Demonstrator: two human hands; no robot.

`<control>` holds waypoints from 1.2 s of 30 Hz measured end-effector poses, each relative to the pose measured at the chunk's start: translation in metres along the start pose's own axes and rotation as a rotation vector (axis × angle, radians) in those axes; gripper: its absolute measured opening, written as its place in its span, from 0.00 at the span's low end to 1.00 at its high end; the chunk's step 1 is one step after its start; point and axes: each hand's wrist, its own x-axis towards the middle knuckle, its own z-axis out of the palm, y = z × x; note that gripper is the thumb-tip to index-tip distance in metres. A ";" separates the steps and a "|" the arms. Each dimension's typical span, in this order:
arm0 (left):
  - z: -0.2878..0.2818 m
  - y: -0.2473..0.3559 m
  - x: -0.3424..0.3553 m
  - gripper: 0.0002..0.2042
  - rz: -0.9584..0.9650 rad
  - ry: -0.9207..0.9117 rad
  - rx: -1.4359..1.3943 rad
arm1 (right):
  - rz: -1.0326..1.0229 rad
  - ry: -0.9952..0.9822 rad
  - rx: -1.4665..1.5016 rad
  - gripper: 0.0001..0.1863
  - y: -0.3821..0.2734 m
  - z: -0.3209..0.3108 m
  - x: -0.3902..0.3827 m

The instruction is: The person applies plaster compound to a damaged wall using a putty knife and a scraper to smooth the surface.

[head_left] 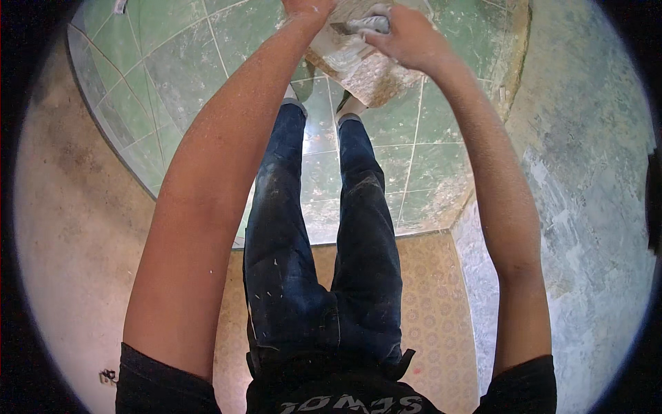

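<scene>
My left hand [308, 6] is at the top edge of the view, beside the left side of a flat board [379, 79] smeared with white plaster. Its fingers are cut off or hidden. The board is tilted, one corner pointing down toward my feet, and covers part of the floor. My right hand [412, 40] is closed over the board's upper right part, fingers curled round a whitish, plaster-smeared hand tool [376, 22]. The fingers hide most of that tool, so its exact kind does not show. Wet-looking plaster [355, 55] lies on the board near it.
I stand on a green tiled floor [179, 65] spotted with white residue. A rough grey wall [586, 207] with white patches rises at the right, and a beige wall [89, 200] at the left. A patterned tan surface [434, 303] lies behind my legs.
</scene>
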 end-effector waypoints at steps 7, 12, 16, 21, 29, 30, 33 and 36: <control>0.004 -0.005 -0.001 0.14 0.032 0.031 -0.012 | -0.050 -0.063 -0.012 0.23 -0.012 -0.005 -0.006; 0.005 -0.005 0.001 0.15 0.036 0.005 -0.019 | 0.037 -0.072 -0.025 0.22 -0.028 0.029 -0.007; 0.006 -0.012 0.001 0.16 0.056 0.049 0.060 | 0.079 -0.082 -0.090 0.20 -0.050 0.035 0.002; -0.001 0.007 -0.005 0.17 -0.068 -0.084 0.012 | 0.110 -0.044 -0.081 0.17 -0.043 0.024 0.004; 0.008 -0.004 0.002 0.15 0.004 -0.033 0.025 | -0.161 0.092 0.001 0.12 -0.010 -0.040 0.008; 0.007 -0.003 0.000 0.15 0.004 -0.029 0.024 | -0.048 -0.014 -0.107 0.14 -0.015 -0.050 0.008; 0.001 0.001 -0.002 0.16 -0.047 -0.046 0.027 | 0.095 -0.240 -0.295 0.21 -0.033 -0.065 0.013; 0.003 -0.005 0.000 0.16 -0.082 -0.069 -0.008 | -0.102 -0.242 -0.354 0.11 -0.046 -0.052 0.009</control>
